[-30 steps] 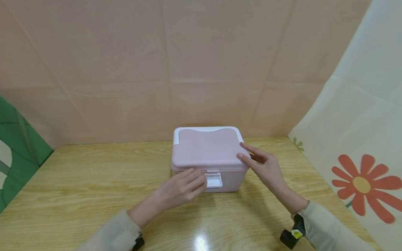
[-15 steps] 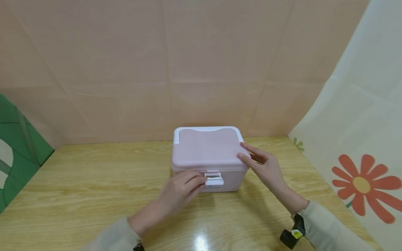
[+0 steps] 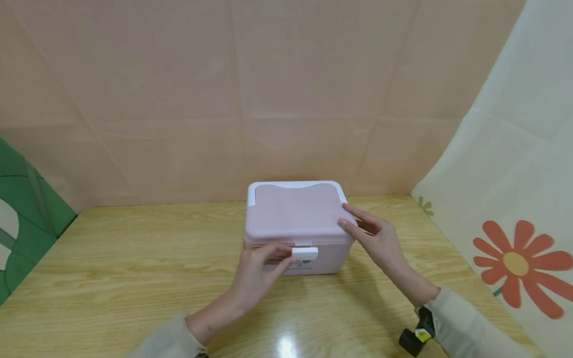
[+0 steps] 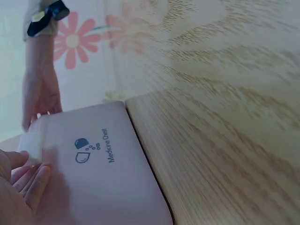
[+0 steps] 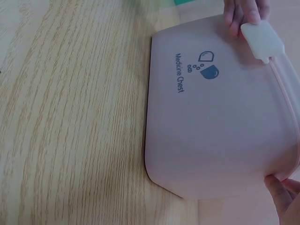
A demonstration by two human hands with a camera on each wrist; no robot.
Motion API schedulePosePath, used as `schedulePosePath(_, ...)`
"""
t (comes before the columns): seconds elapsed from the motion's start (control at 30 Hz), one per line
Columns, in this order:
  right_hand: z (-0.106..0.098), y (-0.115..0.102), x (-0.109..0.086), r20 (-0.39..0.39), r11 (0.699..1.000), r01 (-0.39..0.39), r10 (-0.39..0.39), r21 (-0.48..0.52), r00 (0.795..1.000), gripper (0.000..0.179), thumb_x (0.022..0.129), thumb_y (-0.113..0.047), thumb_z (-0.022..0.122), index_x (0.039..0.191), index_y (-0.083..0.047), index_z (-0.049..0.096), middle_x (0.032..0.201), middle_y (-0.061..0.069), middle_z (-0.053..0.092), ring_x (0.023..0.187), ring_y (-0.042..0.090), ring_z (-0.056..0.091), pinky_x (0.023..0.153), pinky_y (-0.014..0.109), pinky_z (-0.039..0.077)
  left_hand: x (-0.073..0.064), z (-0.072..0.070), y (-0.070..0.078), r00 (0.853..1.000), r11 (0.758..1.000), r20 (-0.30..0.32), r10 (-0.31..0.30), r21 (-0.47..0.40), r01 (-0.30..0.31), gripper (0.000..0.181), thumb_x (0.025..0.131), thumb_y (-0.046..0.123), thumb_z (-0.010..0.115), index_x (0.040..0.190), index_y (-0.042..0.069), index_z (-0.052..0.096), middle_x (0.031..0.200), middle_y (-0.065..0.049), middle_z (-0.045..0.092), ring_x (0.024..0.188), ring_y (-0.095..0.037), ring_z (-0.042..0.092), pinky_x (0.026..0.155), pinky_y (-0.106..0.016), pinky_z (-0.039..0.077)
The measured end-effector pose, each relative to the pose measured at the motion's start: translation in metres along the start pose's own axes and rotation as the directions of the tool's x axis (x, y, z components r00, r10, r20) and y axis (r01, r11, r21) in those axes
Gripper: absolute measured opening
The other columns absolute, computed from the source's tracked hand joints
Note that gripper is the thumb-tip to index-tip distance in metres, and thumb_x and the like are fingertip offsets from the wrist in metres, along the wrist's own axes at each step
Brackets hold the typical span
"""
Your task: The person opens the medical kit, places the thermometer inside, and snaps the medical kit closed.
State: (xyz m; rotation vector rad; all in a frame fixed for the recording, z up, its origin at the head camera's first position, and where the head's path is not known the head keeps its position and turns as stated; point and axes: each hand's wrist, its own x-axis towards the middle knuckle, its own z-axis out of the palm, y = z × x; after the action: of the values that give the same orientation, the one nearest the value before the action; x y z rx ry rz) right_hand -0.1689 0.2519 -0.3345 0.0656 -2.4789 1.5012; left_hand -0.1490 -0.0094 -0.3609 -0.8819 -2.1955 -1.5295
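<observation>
A pale pink medicine chest (image 3: 297,211) with a white-trimmed lid stands against the backdrop, its lid down. White and smooth, the latch (image 3: 305,254) sits at the middle of the front rim. My left hand (image 3: 254,278) pinches the latch's left end between thumb and fingers. In the right wrist view the thumb overlaps the latch (image 5: 263,40). My right hand (image 3: 381,242) rests against the right side of the lid, thumb near the front corner and index finger farther back, both fairly straight. A capsule picture and the words "Medicine Chest" mark the chest's front (image 5: 187,122).
Under the chest is a wood-grain table (image 3: 156,258). Behind it rises a beige backdrop (image 3: 291,99). A white sheet with a red flower (image 3: 515,263) borders the right side, and a green printed sheet (image 3: 31,199) the left.
The latch has swung up; its hollow inner side no longer shows, and its plain outer face does. My left hand has turned, bringing the thumb into view. My right hand has stayed put.
</observation>
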Motion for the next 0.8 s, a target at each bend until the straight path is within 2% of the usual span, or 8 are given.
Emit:
schedulePosePath(0.1,0.0,0.0,0.0,0.001,1.0,0.001,-0.001,0.002,1.0,0.047,0.088,-0.034,0.069,0.131,-0.02,0.06,0.136,0.003,0.056,0.114,0.017,0.059,0.08,0.012,0.05,0.001,0.001,0.002,0.998,0.997,-0.004,-0.059,-0.042,0.059,0.015,0.08,0.004,0.074,0.094,0.003,0.07,0.09,-0.011,0.074,0.08,-0.019,0.072,0.07,-0.019,0.056)
schedulePosePath(0.23,0.0,0.0,-0.001,0.003,1.0,0.005,-0.005,0.009,1.0,0.047,0.088,-0.034,0.069,0.131,-0.019,0.06,0.137,0.003,0.056,0.116,0.02,0.058,0.08,0.012,0.05,0.002,0.002,0.004,0.994,0.992,-0.017,-0.112,-0.052,0.111,0.013,0.08,0.005,0.075,0.093,0.004,0.07,0.087,-0.011,0.074,0.077,-0.019,0.072,0.066,-0.018,0.056)
schedulePosePath(0.47,0.001,0.001,-0.001,0.014,1.0,0.006,-0.006,0.026,1.0,0.047,0.089,-0.034,0.068,0.132,-0.018,0.059,0.138,0.004,0.055,0.121,0.025,0.056,0.081,0.011,0.05,0.004,0.002,0.008,0.984,0.983,-0.042,-0.175,-0.063,0.173,0.013,0.079,0.006,0.075,0.091,0.003,0.069,0.086,-0.011,0.074,0.076,-0.018,0.072,0.065,-0.018,0.056)
schedulePosePath(0.67,0.0,0.001,0.0,0.015,1.0,0.012,-0.012,0.025,1.0,0.047,0.089,-0.034,0.068,0.132,-0.018,0.059,0.138,0.004,0.055,0.122,0.025,0.055,0.081,0.011,0.049,0.006,0.003,0.01,0.982,0.983,-0.056,-0.181,-0.054,0.178,0.016,0.079,0.005,0.076,0.091,0.002,0.066,0.087,-0.011,0.073,0.074,-0.018,0.072,0.065,-0.018,0.056)
schedulePosePath(0.73,0.0,0.001,0.0,0.016,1.0,0.005,-0.005,0.025,1.0,0.047,0.089,-0.034,0.068,0.133,-0.018,0.059,0.138,0.004,0.054,0.123,0.025,0.054,0.081,0.01,0.049,0.006,0.003,0.011,0.987,0.989,-0.053,-0.151,-0.015,0.15,0.016,0.079,0.006,0.076,0.091,0.002,0.066,0.085,-0.01,0.073,0.073,-0.017,0.072,0.064,-0.016,0.055)
schedulePosePath(0.8,0.0,0.001,0.0,0.017,1.0,-0.003,0.003,0.022,1.0,0.048,0.089,-0.035,0.068,0.133,-0.019,0.059,0.139,0.004,0.054,0.123,0.025,0.054,0.081,0.01,0.049,0.006,0.002,0.011,0.995,0.994,-0.046,-0.088,0.06,0.091,0.018,0.079,0.008,0.077,0.091,0.002,0.065,0.083,-0.008,0.073,0.071,-0.015,0.071,0.063,-0.014,0.054)
